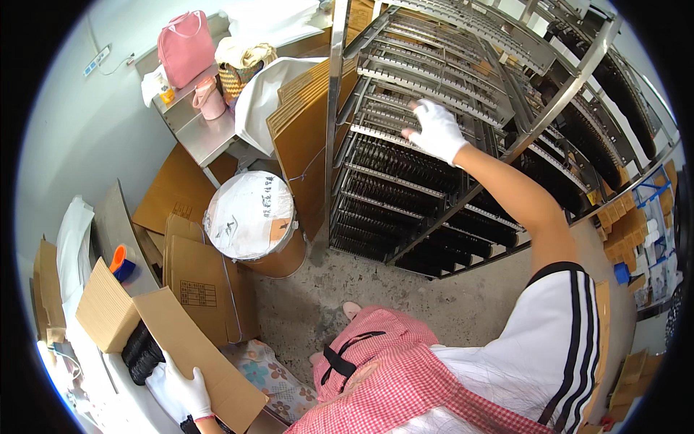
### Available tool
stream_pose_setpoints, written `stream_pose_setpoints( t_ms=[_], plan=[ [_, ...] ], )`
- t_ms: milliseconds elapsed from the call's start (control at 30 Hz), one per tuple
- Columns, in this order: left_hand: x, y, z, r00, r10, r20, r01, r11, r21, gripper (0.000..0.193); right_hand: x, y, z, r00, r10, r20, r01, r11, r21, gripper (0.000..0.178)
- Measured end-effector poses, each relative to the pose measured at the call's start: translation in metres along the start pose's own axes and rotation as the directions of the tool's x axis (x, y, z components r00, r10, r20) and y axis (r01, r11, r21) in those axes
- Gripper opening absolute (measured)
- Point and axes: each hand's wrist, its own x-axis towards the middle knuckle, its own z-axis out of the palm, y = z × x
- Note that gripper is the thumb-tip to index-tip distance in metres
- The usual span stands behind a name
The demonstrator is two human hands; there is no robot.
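Note:
My right hand (pixel 438 132), in a white glove with bare fingertips, reaches out to a tall metal rack (pixel 423 81) and is in front of one of its upper slotted bars. Its thumb and fingers are apart, and I see nothing held. Rows of thin black pieces (pixel 394 185) hang on the lower levels. At the lower left my left hand (pixel 181 389), also white-gloved, lies inside an open cardboard box (pixel 199 354), thumb spread from the fingers. Beside its fingertips are shiny black ribbed pieces (pixel 142 353); the box flap stands next to the thumb.
A round drum (pixel 249 213) with a white-covered lid stands left of the rack. Flattened cartons (pixel 195 271) lean around it. A metal side table (pixel 213 139) carries a pink bag (pixel 186 49) and a pink cup (pixel 209 100). An orange-and-blue tape roll (pixel 121 262) sits behind the box.

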Motion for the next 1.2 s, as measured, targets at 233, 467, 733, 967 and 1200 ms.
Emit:
stream_pose_setpoints(
  t_ms=[233,467,733,967,1200],
  plan=[
    [0.001,-0.001,0.001,0.996,0.06,-0.068,-0.062,0.998,-0.03,0.086,0.007,0.027,0.015,0.851,0.07,0.52,-0.312,0.864,0.395,0.034],
    [-0.001,0.006,-0.013,0.998,-0.064,-0.005,0.065,0.994,0.083,0.085,-0.132,-0.093,-0.055,0.868,-0.247,0.432,-0.191,0.637,0.747,0.022],
    [0.023,0.035,-0.113,0.936,0.299,-0.183,-0.351,0.818,-0.455,0.049,-0.101,-0.267,-0.152,0.675,-0.693,0.254,0.066,0.399,0.914,0.011],
    [0.071,0.05,-0.209,0.677,0.491,-0.548,-0.429,0.869,0.249,0.034,-0.077,-0.478,-0.249,-0.107,-0.723,-0.683,0.993,-0.106,-0.044,0.021],
    [0.012,-0.048,-0.359,0.967,0.115,-0.228,-0.217,-0.107,-0.97,0.029,-0.088,-0.664,-0.29,-0.658,-0.083,-0.748,0.738,-0.266,-0.62,0.01]
  ],
)
